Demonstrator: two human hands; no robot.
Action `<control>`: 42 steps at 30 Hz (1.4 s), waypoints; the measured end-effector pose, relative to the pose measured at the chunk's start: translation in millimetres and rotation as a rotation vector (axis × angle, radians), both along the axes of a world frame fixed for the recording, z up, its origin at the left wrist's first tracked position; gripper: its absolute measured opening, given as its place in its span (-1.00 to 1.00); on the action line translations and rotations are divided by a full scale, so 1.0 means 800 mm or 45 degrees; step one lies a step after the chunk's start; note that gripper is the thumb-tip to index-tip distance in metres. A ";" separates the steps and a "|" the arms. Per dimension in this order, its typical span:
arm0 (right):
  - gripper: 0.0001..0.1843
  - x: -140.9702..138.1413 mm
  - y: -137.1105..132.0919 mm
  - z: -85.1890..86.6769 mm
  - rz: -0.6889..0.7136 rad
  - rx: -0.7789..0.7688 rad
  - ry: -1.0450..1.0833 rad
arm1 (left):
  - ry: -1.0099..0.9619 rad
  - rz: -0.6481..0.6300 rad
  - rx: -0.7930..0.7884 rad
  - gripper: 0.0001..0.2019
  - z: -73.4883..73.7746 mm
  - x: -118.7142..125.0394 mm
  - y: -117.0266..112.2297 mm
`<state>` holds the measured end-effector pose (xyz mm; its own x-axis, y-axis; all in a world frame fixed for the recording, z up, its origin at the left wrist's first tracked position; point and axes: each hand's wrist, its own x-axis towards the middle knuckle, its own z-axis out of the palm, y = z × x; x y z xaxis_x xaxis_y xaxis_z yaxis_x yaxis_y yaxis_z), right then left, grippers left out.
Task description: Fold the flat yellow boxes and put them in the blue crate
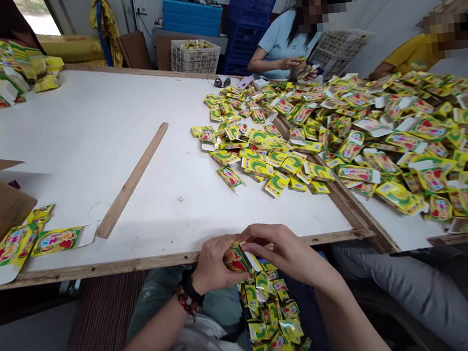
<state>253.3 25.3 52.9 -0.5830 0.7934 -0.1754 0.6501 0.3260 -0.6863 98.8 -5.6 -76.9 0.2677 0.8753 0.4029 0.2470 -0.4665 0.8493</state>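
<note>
Left hand (213, 264) and right hand (280, 248) clamped on a yellow carton (236, 259)
The hands hide much of it; loose cartons (270, 318) below run out of frame.

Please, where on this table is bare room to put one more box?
Bare table lies left of the wooden strip, and between the strip and the carton heap. The right side is crowded, and the lower pile too.

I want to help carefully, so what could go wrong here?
The small yellow carton held between the left hand and right hand looks thin, so squeezing might crease it. The heaped cartons below the hands could slide off and fall.
</note>
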 end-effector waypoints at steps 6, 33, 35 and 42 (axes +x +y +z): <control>-0.80 -0.001 0.004 -0.012 -0.108 -0.016 0.023 | 0.022 -0.021 -0.055 -0.48 0.002 -0.001 0.000; -0.46 -0.043 -0.078 -0.107 -0.712 0.487 0.394 | -0.029 0.111 -0.171 -0.51 0.014 0.000 -0.001; -0.43 -0.049 -0.082 -0.114 -0.859 0.433 0.445 | -0.008 0.115 -0.169 -0.50 0.014 0.001 -0.001; -0.59 -0.065 -0.080 -0.118 -0.817 0.616 0.598 | -0.089 0.091 -0.199 -0.57 0.013 -0.003 0.000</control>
